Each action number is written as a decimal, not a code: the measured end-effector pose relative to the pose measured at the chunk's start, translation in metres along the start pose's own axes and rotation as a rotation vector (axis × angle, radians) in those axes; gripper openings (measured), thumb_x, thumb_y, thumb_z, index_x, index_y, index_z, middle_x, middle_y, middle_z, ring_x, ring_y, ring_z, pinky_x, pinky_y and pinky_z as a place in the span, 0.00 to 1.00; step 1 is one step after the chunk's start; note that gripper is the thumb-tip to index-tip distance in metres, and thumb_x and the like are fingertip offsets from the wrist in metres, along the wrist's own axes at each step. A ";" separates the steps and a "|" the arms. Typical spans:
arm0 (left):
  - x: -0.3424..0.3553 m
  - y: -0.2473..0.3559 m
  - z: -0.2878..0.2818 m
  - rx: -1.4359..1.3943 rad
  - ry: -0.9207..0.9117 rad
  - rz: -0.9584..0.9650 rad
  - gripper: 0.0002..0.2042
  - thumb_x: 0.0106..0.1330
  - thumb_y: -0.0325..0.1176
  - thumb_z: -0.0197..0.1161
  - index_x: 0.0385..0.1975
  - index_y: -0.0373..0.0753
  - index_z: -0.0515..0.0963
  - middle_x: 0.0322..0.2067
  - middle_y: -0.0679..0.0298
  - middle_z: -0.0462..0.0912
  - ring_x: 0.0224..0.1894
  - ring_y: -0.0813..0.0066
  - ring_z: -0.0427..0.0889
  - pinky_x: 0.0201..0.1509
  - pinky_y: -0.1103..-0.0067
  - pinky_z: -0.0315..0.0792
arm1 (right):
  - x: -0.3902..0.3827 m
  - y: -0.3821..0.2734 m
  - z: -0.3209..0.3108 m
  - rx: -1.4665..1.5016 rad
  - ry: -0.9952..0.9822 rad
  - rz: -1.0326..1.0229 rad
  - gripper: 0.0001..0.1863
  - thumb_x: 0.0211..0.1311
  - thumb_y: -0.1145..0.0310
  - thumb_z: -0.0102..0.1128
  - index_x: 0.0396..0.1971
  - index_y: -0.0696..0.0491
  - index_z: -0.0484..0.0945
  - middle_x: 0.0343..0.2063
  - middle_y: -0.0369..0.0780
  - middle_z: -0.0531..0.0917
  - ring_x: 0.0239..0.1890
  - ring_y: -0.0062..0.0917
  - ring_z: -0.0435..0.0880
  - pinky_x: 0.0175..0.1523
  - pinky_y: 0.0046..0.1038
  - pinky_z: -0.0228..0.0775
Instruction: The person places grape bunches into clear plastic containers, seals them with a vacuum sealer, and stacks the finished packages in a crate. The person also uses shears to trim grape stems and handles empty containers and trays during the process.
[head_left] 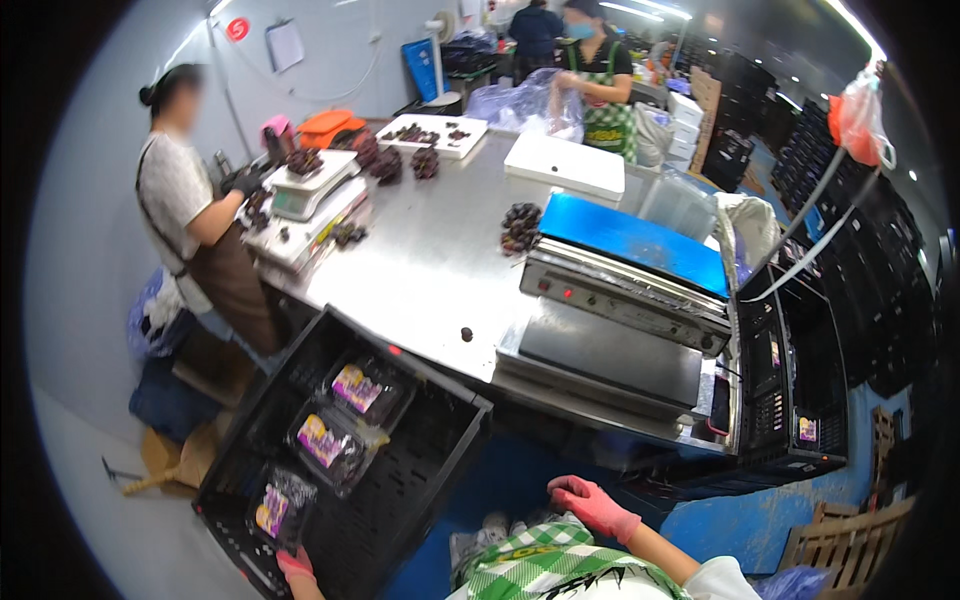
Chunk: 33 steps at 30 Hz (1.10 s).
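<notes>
My left hand (295, 563), in a pink glove, is at the near side of a black plastic crate (465, 425). Its fingers close on the near end of a clear film-wrapped fruit pack (283, 507) with a purple and yellow label; the fingertips are partly hidden. Two similar packs, a middle one (328, 447) and a far one (368, 393), lie beyond it in the crate. My right hand (595, 507), also pink-gloved, hovers before my green checked apron (560, 572), its fingers loosely bent and apart, nothing visible in them.
A steel table (430, 270) carries a blue-topped wrapping machine (635, 250), dark grapes (521, 228), a scale (305, 190) and white trays (565, 168). One co-worker (190, 190) stands at the left, another (605, 90) at the far side. Black crates (790, 370) stand right.
</notes>
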<state>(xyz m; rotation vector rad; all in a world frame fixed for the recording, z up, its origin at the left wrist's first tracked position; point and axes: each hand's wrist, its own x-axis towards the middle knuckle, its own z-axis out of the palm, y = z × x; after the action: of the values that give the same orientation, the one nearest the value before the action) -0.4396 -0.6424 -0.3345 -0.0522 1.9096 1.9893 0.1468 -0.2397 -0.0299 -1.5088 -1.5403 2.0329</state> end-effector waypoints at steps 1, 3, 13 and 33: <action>0.004 -0.007 0.000 0.139 0.031 0.172 0.11 0.61 0.26 0.52 0.42 0.32 0.71 0.37 0.61 0.77 0.44 0.68 0.74 0.52 0.75 0.69 | 0.001 -0.007 -0.004 -0.012 -0.011 0.007 0.20 0.62 0.60 0.53 0.49 0.57 0.70 0.39 0.36 0.77 0.40 0.17 0.74 0.48 0.20 0.66; -0.036 0.051 0.134 -0.063 0.401 -0.126 0.11 0.61 0.28 0.52 0.42 0.34 0.72 0.40 0.61 0.76 0.45 0.67 0.74 0.52 0.74 0.68 | 0.000 0.005 -0.019 0.051 0.080 0.012 0.20 0.63 0.59 0.51 0.49 0.57 0.70 0.40 0.36 0.77 0.41 0.17 0.73 0.47 0.20 0.65; -0.170 0.228 0.451 0.345 0.252 0.546 0.23 0.65 0.34 0.52 0.59 0.41 0.58 0.54 0.55 0.65 0.51 0.65 0.68 0.54 0.74 0.63 | 0.043 -0.064 -0.109 -0.075 0.141 -0.315 0.17 0.62 0.62 0.51 0.47 0.56 0.70 0.29 0.39 0.78 0.30 0.18 0.74 0.39 0.24 0.69; -0.152 0.113 0.937 0.165 -0.811 -0.549 0.16 0.59 0.34 0.55 0.45 0.39 0.61 0.28 0.61 0.70 0.20 0.73 0.70 0.23 0.78 0.69 | 0.098 -0.137 -0.214 -0.053 0.687 -0.146 0.11 0.59 0.69 0.53 0.42 0.54 0.74 0.23 0.32 0.75 0.23 0.12 0.70 0.28 0.18 0.64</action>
<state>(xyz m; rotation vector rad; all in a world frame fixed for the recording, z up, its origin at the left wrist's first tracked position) -0.1143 0.2290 -0.1125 0.2190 1.3213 1.2092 0.2137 0.0175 0.0316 -1.7872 -1.3587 1.2013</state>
